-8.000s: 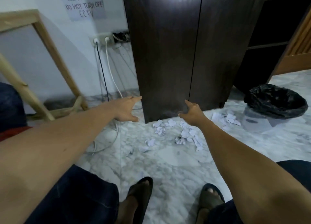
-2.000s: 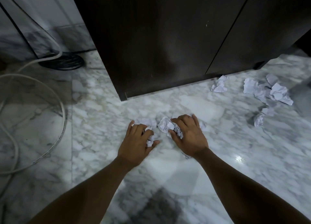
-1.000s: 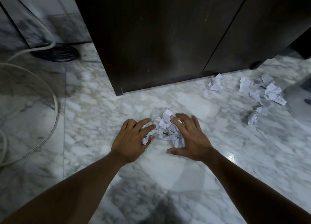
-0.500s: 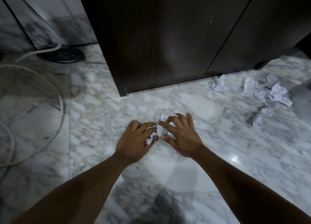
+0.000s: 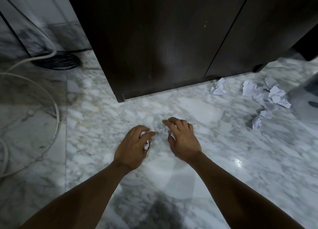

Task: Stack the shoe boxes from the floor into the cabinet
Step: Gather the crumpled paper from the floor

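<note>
Marble floor (image 5: 223, 160) shows no shoe boxes in view; the dark cabinet (image 5: 163, 39), doors closed, stands straight ahead. The left hand (image 5: 133, 146) and right hand (image 5: 183, 139), equally near it, each curl around crumpled paper scraps (image 5: 164, 130).

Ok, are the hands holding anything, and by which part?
The left hand bunches a crumpled paper wad in its palm; the right hand grips a second paper wad under curled fingers.

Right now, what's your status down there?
Both busy: left hand and right hand each grip crumpled paper on the floor. No shoe boxes in view; cabinet doors shut. More loose paper lies to the right.
</note>
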`<action>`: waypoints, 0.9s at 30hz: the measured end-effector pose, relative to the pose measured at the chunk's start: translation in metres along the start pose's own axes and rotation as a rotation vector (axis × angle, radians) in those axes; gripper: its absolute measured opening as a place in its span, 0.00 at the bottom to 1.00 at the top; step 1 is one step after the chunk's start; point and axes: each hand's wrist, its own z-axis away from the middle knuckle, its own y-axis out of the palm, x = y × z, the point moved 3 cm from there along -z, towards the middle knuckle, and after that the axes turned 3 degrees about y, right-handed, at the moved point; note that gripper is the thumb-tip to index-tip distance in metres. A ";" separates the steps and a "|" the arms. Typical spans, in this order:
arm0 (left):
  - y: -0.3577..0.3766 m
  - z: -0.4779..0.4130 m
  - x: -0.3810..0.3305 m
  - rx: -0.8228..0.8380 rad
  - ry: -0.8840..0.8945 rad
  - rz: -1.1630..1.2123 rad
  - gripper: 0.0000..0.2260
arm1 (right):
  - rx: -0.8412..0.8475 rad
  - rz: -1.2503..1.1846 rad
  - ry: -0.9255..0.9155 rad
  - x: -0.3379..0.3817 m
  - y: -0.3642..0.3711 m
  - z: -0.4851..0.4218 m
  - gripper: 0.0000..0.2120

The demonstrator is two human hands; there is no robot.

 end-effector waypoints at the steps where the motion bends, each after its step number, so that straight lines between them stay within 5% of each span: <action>1: -0.001 0.000 0.000 -0.002 0.023 -0.007 0.18 | 0.018 0.017 -0.019 0.000 0.000 0.000 0.23; 4: -0.005 0.000 -0.004 0.018 0.053 -0.062 0.21 | 0.037 0.038 -0.026 -0.001 0.001 0.001 0.21; 7: -0.008 -0.001 -0.005 -0.004 0.036 -0.050 0.14 | 0.025 0.012 0.003 -0.001 -0.001 -0.001 0.17; 11: -0.007 -0.002 -0.005 0.072 0.016 -0.031 0.26 | 0.094 0.027 -0.033 -0.002 -0.002 -0.001 0.38; 13: -0.007 -0.001 -0.005 0.065 0.026 -0.038 0.28 | 0.103 0.029 -0.072 -0.003 -0.004 -0.001 0.41; 17: -0.008 -0.002 -0.006 0.023 0.046 -0.038 0.22 | 0.173 -0.029 -0.167 -0.010 -0.012 -0.001 0.36; 20: -0.006 -0.002 -0.006 -0.011 0.043 -0.046 0.14 | 0.233 0.030 -0.208 -0.013 -0.011 0.000 0.42; 27: -0.003 0.000 -0.004 -0.032 0.020 -0.083 0.07 | -0.018 -0.006 -0.161 -0.014 0.001 0.004 0.18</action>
